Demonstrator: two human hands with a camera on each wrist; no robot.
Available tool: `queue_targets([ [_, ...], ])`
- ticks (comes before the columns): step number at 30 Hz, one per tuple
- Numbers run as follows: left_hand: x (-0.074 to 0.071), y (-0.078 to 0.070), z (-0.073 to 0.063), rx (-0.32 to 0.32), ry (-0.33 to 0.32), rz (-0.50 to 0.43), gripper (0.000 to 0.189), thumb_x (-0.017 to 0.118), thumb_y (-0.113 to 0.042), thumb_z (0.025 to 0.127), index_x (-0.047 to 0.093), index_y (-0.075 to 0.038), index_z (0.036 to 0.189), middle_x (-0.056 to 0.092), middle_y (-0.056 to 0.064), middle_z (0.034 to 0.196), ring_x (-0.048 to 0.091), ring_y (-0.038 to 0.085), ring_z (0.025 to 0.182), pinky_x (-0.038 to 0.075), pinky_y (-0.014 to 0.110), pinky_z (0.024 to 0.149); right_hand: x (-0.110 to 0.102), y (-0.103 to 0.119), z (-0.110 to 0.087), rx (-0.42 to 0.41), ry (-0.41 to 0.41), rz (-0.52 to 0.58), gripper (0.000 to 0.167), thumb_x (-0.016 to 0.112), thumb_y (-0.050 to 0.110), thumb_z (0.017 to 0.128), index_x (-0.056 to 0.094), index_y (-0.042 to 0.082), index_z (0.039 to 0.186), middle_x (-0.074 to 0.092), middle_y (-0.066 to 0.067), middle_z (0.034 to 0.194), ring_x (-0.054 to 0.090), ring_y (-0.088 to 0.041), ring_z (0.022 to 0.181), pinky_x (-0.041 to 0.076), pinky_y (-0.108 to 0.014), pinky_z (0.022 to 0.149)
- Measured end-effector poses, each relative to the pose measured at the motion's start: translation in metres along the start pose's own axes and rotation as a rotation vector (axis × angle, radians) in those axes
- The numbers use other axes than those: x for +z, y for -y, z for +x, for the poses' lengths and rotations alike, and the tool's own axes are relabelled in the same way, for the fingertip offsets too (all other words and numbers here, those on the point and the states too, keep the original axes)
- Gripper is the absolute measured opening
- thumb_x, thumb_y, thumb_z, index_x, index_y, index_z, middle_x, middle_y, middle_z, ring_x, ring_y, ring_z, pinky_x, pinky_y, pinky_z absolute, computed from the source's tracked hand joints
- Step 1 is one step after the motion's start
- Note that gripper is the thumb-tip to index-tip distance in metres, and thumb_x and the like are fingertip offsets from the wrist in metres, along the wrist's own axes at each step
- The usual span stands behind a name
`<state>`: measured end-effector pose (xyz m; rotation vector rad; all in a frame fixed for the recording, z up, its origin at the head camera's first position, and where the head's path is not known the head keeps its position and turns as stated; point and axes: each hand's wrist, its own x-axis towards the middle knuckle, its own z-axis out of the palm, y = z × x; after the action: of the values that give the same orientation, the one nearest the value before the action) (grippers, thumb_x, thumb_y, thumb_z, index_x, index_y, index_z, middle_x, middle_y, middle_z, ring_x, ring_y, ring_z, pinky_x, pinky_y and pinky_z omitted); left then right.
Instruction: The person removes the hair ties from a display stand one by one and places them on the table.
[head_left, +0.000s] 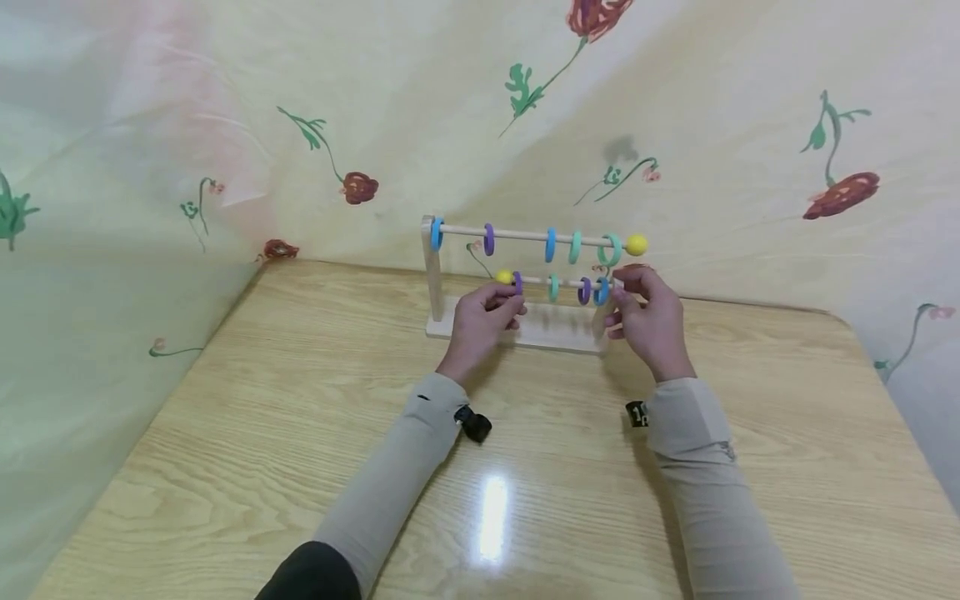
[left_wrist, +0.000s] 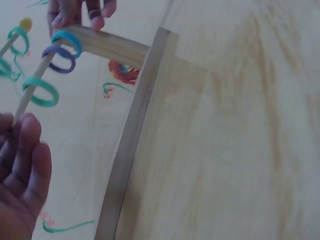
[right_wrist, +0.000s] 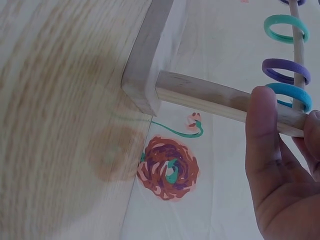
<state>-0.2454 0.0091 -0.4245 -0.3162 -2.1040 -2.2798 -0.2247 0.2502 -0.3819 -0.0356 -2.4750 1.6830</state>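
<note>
A wooden stand holds two horizontal rods threaded with coloured rings. At the left end of the lower rod, beside its yellow ball, my left hand pinches a purple ring; in the left wrist view the fingers hide that ring. My right hand grips the top of the stand's short right post, thumb and fingers on either side. Between the hands hang a mint-green ring, another purple ring and a blue ring, the blue one nearest the post.
Behind, the upper rod carries several blue, purple and mint rings, with a yellow ball at its right end and a tall post at its left. The stand sits near the back of the wooden table, before a flowered cloth.
</note>
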Motion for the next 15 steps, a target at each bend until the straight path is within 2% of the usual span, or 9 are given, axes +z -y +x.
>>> queue_targets([
  [3,-0.006,0.0,0.001,0.001,0.011,-0.061,0.016,0.067,-0.008,0.099,0.068,0.003,0.111,0.072,0.015,0.094,0.07,0.036,0.08,0.061,0.034,0.076,-0.001,0.001,0.0,-0.006,0.005,-0.011,0.03,0.05,0.009,0.107,0.054,0.0,0.135,0.057,-0.019,0.125,0.068,-0.02,0.071,0.061,-0.03,0.063],
  [7,-0.015,-0.002,0.003,0.002,-0.009,-0.109,0.018,0.065,-0.008,0.1,0.065,0.005,0.111,0.072,0.016,0.092,0.07,0.018,0.072,0.061,0.034,0.074,0.0,0.002,0.001,-0.022,0.007,-0.03,0.029,0.051,0.009,0.107,0.054,-0.001,0.134,0.058,-0.02,0.126,0.068,-0.02,0.072,0.061,-0.028,0.064],
  [15,-0.024,-0.005,0.008,-0.04,-0.088,-0.113,0.016,0.063,-0.008,0.101,0.064,0.005,0.11,0.073,0.019,0.091,0.07,0.016,0.068,0.061,0.03,0.068,-0.003,0.0,0.001,-0.053,0.014,-0.072,0.027,0.052,0.009,0.106,0.056,0.0,0.132,0.061,-0.021,0.123,0.069,-0.019,0.073,0.061,-0.027,0.063],
])
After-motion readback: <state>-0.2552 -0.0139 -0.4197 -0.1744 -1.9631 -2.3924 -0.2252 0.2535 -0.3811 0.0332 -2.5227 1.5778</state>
